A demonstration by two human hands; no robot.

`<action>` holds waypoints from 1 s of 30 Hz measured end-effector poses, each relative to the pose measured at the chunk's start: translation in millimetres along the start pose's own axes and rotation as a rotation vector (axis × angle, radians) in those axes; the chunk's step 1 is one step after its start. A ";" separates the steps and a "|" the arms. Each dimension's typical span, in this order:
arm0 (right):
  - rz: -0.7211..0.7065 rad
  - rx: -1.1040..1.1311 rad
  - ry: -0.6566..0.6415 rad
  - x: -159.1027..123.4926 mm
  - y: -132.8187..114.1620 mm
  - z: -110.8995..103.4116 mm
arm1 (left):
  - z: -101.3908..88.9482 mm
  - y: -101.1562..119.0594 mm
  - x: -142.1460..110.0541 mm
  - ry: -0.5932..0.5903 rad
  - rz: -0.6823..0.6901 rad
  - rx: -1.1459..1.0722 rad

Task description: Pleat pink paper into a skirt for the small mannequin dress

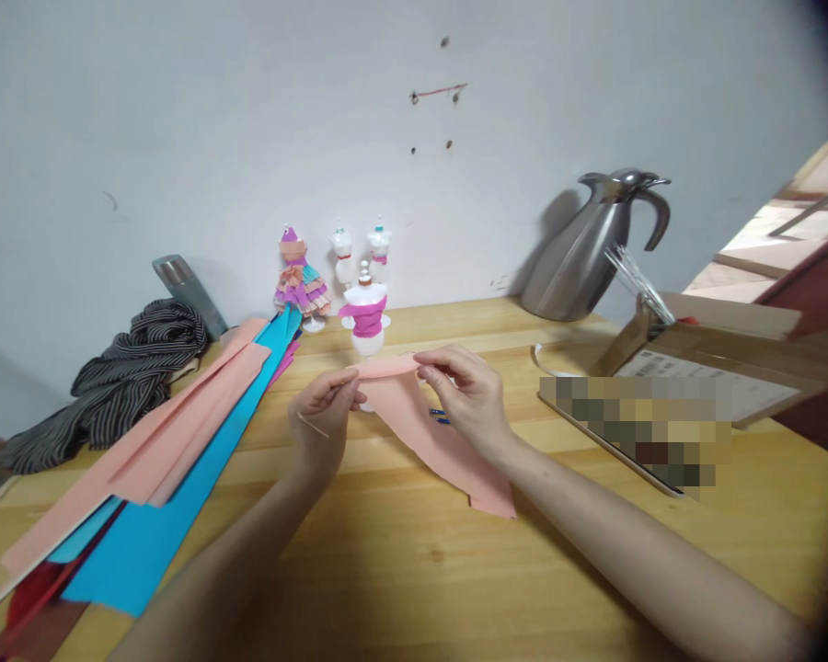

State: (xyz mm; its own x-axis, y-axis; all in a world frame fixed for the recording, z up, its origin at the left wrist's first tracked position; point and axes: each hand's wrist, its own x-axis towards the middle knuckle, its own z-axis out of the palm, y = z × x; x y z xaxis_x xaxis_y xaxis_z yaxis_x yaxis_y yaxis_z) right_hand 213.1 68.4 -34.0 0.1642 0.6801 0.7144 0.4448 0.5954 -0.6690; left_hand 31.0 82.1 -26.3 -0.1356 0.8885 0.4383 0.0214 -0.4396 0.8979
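Note:
A strip of peach crepe paper (pixel 414 418) is stretched between my two hands, its top edge folded over. My left hand (pixel 323 418) pinches the left end of the fold, and a thin pale thread or strip hangs by its wrist. My right hand (pixel 465 395) pinches the right end; the rest of the paper trails down to the table under my right forearm. Just behind the fold stands a small white mannequin (pixel 368 345) with magenta paper wrapped round its torso. A small blue-handled tool (pixel 440 416) lies beside my right hand, partly covered.
Peach and blue crepe paper sheets (pixel 179 524) spread across the left, near a striped cloth (pixel 138 377) and a bottle (pixel 189 294). A paper-dressed mannequin (pixel 300 276) and two smaller mannequins stand by the wall. At right are a steel jug (pixel 580 248), a cardboard box (pixel 718 359) and a blurred-out tablet-like device (pixel 621 437).

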 end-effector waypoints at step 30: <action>0.284 0.137 0.003 -0.3 8.9 6.0 | -1.1 -11.3 3.6 -0.019 -0.174 -0.083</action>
State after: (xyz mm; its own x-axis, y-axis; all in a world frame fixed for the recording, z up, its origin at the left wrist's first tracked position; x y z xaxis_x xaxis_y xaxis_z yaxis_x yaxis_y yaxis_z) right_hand 211.7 76.0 -41.3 0.2676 0.8261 0.4959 0.2582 0.4343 -0.8630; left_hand 29.2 90.2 -34.9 -0.1118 0.9541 0.2778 -0.0828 -0.2875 0.9542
